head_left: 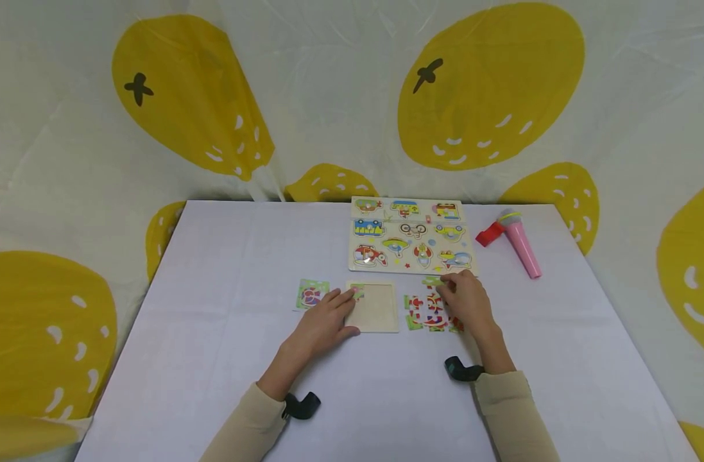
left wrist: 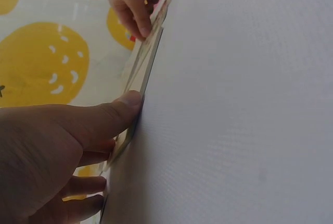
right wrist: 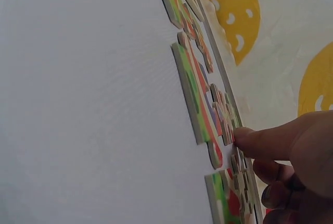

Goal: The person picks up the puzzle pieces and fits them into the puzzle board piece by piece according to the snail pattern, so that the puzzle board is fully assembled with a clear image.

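Observation:
A shallow square wooden puzzle tray (head_left: 377,309) lies mid-table with one printed piece in its upper left corner. My left hand (head_left: 325,321) rests along its left side, fingers extended, fingertips by that piece; in the left wrist view the thumb (left wrist: 127,104) presses the tray's near edge. To the right lie several loose jigsaw pieces (head_left: 416,307), green, red and white. My right hand (head_left: 467,301) pinches a green-edged puzzle piece (head_left: 431,281) at the far end of this group. In the right wrist view the thumb (right wrist: 247,138) hides the piece's grip point.
Behind the tray lies a wooden vehicle puzzle board (head_left: 409,237). A pink toy microphone (head_left: 522,244) with a red part (head_left: 489,234) sits at the back right. Left of the tray is a small printed picture card (head_left: 310,293), partly near the left hand. The white-covered table (head_left: 224,282) meets a patterned curtain.

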Motion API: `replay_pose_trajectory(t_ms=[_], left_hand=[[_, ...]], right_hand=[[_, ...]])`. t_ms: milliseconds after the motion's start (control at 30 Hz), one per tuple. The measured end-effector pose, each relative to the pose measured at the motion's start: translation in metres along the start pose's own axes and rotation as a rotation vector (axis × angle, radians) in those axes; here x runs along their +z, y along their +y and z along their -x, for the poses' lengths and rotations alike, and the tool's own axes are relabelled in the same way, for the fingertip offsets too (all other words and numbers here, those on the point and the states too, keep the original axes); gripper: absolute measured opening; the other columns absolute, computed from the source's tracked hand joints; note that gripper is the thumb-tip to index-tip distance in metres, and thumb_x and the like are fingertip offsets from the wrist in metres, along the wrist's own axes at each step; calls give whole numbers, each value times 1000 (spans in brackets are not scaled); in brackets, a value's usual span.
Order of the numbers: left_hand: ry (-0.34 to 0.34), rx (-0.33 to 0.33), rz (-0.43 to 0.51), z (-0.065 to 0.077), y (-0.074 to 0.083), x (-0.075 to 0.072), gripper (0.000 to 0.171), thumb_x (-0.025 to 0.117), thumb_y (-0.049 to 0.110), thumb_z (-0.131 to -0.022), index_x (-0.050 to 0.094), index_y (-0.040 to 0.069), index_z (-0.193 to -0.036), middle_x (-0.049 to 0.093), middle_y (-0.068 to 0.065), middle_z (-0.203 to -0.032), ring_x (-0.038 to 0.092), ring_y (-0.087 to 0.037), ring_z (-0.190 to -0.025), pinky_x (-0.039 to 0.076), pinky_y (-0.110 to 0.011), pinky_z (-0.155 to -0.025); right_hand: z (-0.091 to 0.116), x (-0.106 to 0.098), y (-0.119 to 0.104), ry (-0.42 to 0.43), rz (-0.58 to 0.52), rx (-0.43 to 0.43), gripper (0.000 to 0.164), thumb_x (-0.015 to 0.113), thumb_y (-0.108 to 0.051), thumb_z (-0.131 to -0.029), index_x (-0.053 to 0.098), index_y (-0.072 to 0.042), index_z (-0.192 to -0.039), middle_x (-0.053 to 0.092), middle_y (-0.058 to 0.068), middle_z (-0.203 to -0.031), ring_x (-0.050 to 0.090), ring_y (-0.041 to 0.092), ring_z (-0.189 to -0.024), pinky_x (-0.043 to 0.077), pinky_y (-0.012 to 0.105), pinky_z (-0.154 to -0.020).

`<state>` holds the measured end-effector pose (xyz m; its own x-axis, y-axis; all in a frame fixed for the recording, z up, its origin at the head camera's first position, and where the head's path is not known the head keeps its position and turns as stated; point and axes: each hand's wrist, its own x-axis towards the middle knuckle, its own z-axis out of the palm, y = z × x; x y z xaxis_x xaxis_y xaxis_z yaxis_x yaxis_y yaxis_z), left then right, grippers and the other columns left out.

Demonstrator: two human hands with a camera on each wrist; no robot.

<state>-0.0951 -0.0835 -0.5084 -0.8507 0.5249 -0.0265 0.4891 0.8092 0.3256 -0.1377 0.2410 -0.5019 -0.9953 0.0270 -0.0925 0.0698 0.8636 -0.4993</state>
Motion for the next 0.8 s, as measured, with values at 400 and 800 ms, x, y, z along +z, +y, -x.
replay_pose_trajectory(t_ms=[400,800], left_hand=[[17,4,14,0,0,2,63,70,44,-91,58,5,-140,47,-6,-156,44,-33,-143,43,-45,-114],[36,19,11,-1,-3,5,63,71,44,-91,58,4,-139,48,-7,-155,45,-34,-142,41,-44,-115]], right_hand=[[-7,-3,-2,-90,-22,24,30,64,-18,-98,62,1,-122,52,18,-110,51,30,-96,46,40,-82],[-9,-3,4,-105,-39,43,31,64,-22,-98,60,2,-118,52,19,-115,52,30,-98,48,43,-85]])
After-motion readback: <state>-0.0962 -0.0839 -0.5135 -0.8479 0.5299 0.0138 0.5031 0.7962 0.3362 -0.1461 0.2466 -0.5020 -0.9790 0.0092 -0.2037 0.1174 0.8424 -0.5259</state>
